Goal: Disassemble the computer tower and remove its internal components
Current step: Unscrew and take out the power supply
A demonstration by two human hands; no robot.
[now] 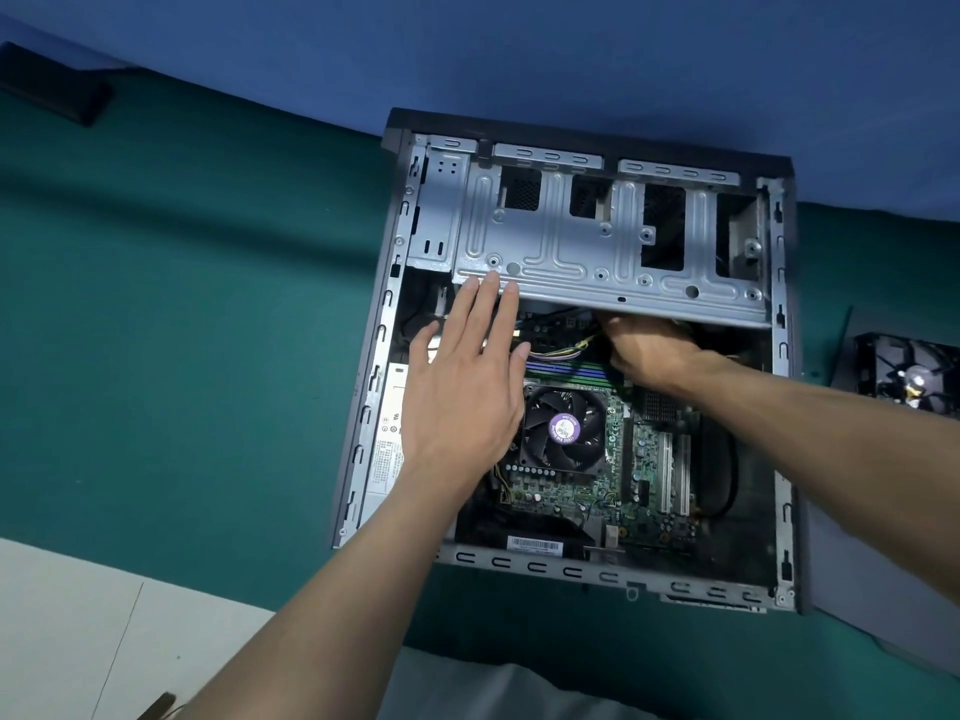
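Cables at frame centre could tear if the right hand, grip hidden under the drive cage, yanks while the spread left hand steadies.

Surface showing teal-green; backdrop showing blue. Tower chassis showing bare grey metal. Motherboard showing green. Cooler fan showing black, wearing purple hub sticker. Memory sticks showing green and blue-violet stripes.
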